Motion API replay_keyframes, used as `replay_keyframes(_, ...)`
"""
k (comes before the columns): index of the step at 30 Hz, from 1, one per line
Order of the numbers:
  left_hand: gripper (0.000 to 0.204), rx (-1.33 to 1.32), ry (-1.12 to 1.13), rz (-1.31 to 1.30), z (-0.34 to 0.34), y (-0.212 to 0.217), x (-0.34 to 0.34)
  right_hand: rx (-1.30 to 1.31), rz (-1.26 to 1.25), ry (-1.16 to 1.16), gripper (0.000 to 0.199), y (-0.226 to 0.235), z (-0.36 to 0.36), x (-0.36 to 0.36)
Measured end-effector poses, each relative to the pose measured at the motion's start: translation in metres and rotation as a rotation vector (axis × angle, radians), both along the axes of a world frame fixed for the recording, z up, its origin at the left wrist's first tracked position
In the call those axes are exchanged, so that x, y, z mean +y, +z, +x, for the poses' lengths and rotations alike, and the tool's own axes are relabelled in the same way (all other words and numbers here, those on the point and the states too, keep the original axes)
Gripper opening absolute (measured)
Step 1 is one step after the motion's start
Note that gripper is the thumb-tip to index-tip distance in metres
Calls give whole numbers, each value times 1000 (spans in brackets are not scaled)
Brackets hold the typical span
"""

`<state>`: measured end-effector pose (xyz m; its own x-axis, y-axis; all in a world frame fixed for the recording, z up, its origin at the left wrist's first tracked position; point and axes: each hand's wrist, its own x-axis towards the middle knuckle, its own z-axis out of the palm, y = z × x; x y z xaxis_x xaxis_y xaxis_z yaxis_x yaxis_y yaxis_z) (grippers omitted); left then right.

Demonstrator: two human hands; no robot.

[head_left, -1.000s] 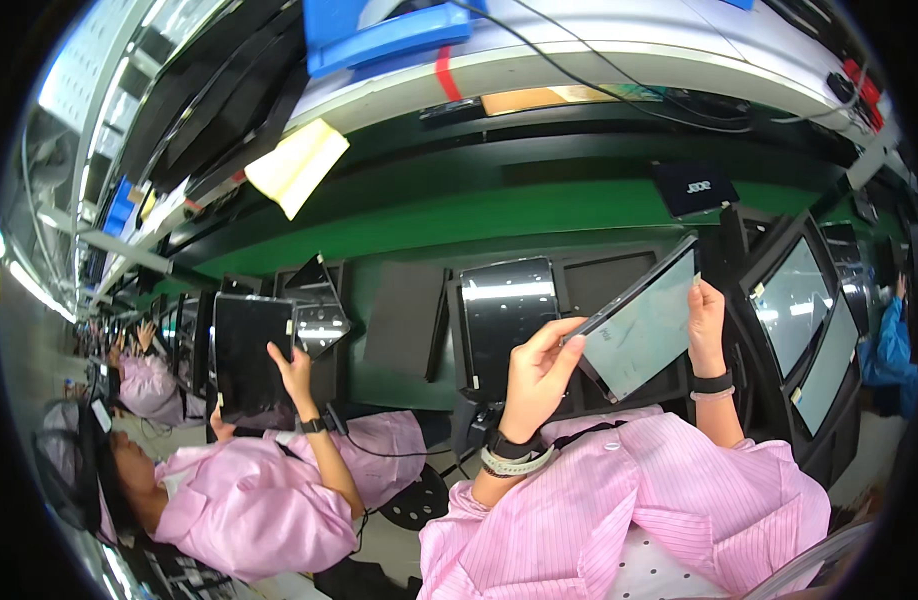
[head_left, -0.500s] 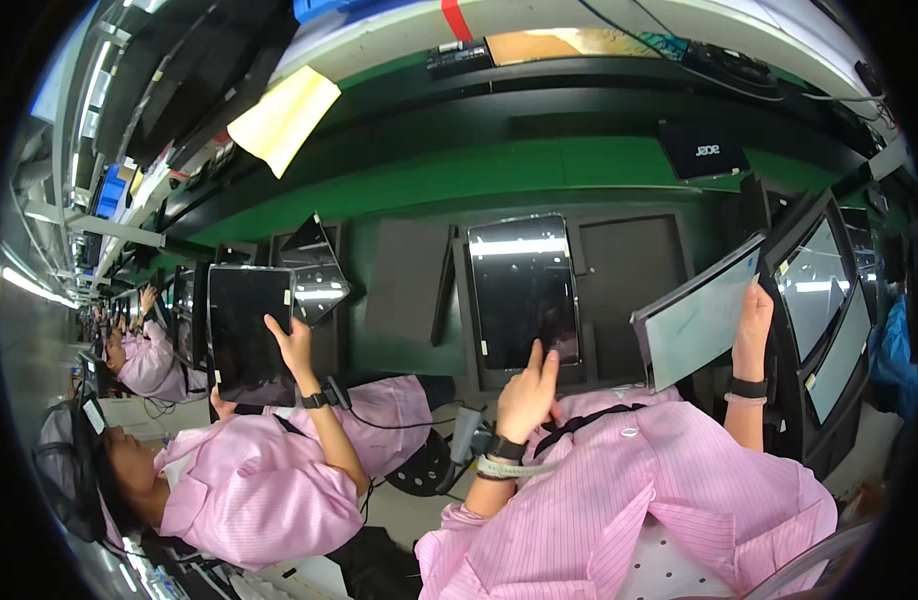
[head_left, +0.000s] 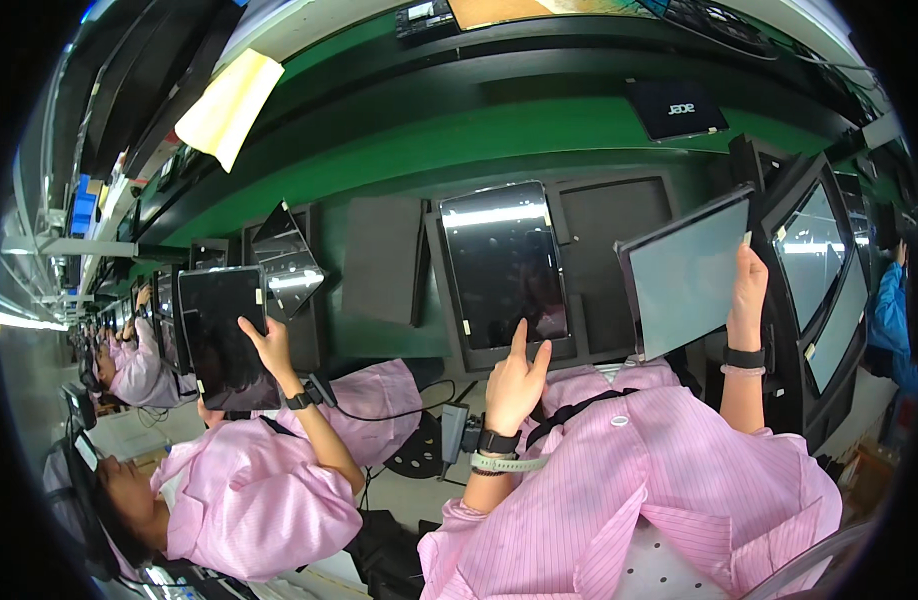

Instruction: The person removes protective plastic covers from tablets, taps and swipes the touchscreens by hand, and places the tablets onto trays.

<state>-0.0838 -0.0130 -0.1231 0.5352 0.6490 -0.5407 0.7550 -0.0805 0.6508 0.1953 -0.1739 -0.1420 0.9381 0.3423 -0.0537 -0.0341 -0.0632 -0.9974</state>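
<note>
From the head view, my right hand (head_left: 747, 290) has carried the grey panel (head_left: 687, 272) further right and a little higher than half a second ago, clear of the black tablet (head_left: 504, 262) that now shows whole in its tray (head_left: 554, 265). A second ago both hands were on the panel; now only the right one has it. My left hand (head_left: 514, 385) has let go and come down low, below the tablet's bottom edge.

The panel's long axis runs up and down, leaning slightly, top edge tipped to the right. Its pale face points toward me and a bit left. It hangs in the air between the tray and the dark monitors (head_left: 819, 270) at far right, near both; I cannot tell if it touches either.

The right arm is raised, forearm near upright, a dark band on the wrist. Its grip is clenched on the panel's right edge, fingers along the side, thumb behind where I cannot see it. The left arm comes up from the pink sleeve (head_left: 619, 480), wrist with a black watch and a pale band. That grip is released, grasping nothing: index and middle fingers point up toward the tablet, just short of the tray's lower rim.

To my left a co-worker's hand (head_left: 269, 345) holds up another black tablet (head_left: 222, 335), upright, screen toward us
</note>
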Motion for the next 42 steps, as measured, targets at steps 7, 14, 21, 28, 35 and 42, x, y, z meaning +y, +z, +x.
replay_keyframes(7,46,-297,-36,640,59,-31,52,43,-115,-54,39,-32,10,23)
replay_keyframes(14,51,36,-211,926,141,-83,127,178,-216,-141,39,-60,5,56)
replay_keyframes(21,28,136,-241,922,172,-84,139,180,-435,-117,43,-73,10,49)
replay_keyframes(28,27,131,-321,1232,179,-98,123,139,-488,-144,44,-73,9,47)
replay_keyframes(35,46,34,-242,1047,152,-74,113,59,-555,-126,44,-78,7,48)
replay_keyframes(42,55,111,-32,1032,55,-61,90,102,-438,-95,37,-74,9,45)
